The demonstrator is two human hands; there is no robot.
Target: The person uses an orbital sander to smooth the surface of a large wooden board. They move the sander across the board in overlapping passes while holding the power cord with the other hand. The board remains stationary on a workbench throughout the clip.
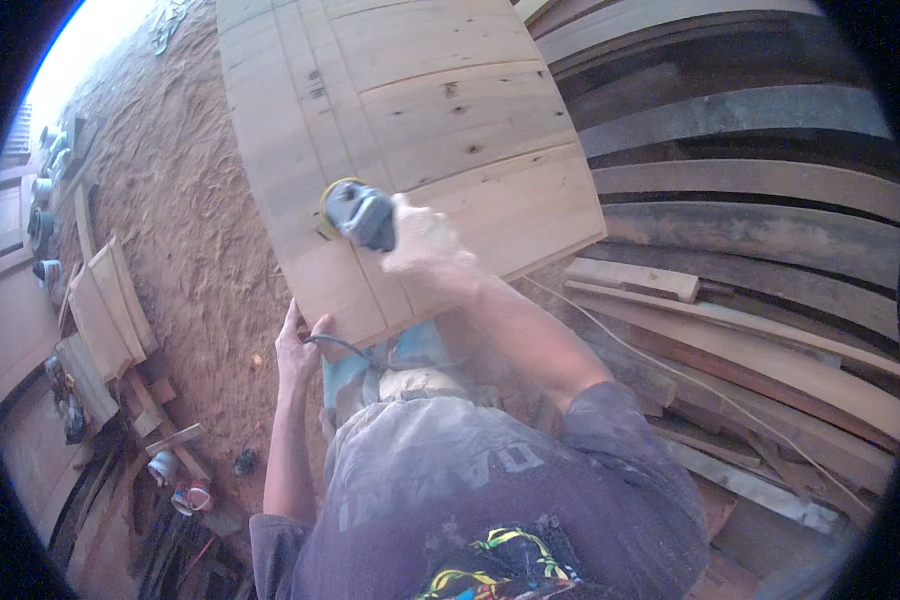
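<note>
1. Bending around the near left corner of a large, pale-brown, rectangular wooden panel (pixel 510 210), the left hand (pixel 295 350) has its thumb and fingers at the edge; I cannot tell whether they pinch the wood or the thin, dark cable (pixel 340 344) beside them.
2. Reaching over the panel's near edge, the right hand (pixel 425 240) has its fingers wrapped around a grey, rounded, handheld power tool (pixel 365 215) with a yellow-rimmed disc.
3. The tool sits on the panel's left part, toward its near end. It lies left of the right fingers and slightly ahead; the left hand is at the corner, apart from the disc.
4. The panel's long axis runs away from the person. Lengthwise seams mark its left half, cross seams its right, and dark knots dot the pale grain.
5. Right of the panel are long, weathered, brown planks (pixel 760 235) and a thin, pale cord (pixel 670 372); left of it lies uneven, reddish-brown ground (pixel 185 200), with pale, flat boards (pixel 110 305) farther left.
</note>
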